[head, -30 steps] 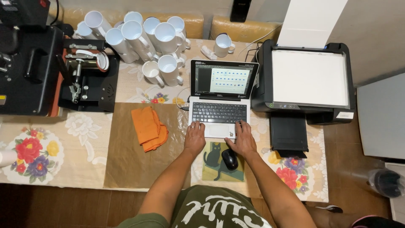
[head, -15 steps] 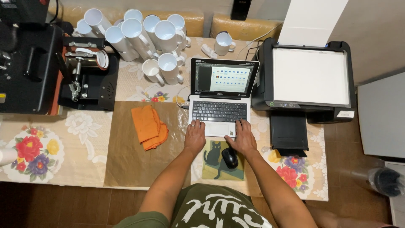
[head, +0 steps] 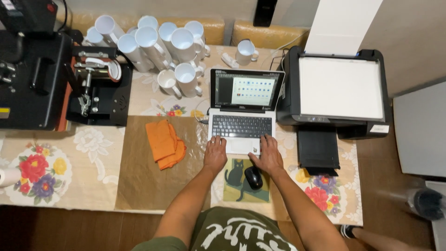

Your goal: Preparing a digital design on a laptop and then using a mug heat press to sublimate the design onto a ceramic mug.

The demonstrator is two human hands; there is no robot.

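**A:** Your fingers (head: 217,142) lie flat and spread, grasping nothing. The left hand (head: 215,153) rests on the palm rest of the small silver laptop (head: 241,118); the right hand (head: 265,153) sits at the palm rest's right corner, also unclenched.

**B:** Where is everything else?

**A:** The laptop is at twelve o'clock from your hands, screen lit. A smooth black mouse (head: 253,177) lies at six o'clock from your right hand, on a square mat showing a dark cat (head: 234,179). Folded orange cloth (head: 165,144), soft and creased, is at nine o'clock. Glossy white mugs (head: 181,44) cluster at eleven; a boxy black printer (head: 339,90) stands at two.

**B:** How should I type well?

**A:** Keep your wrists low and light. Your right thumb may be touching the trackpad, though that is hard to tell, so lift it clear.
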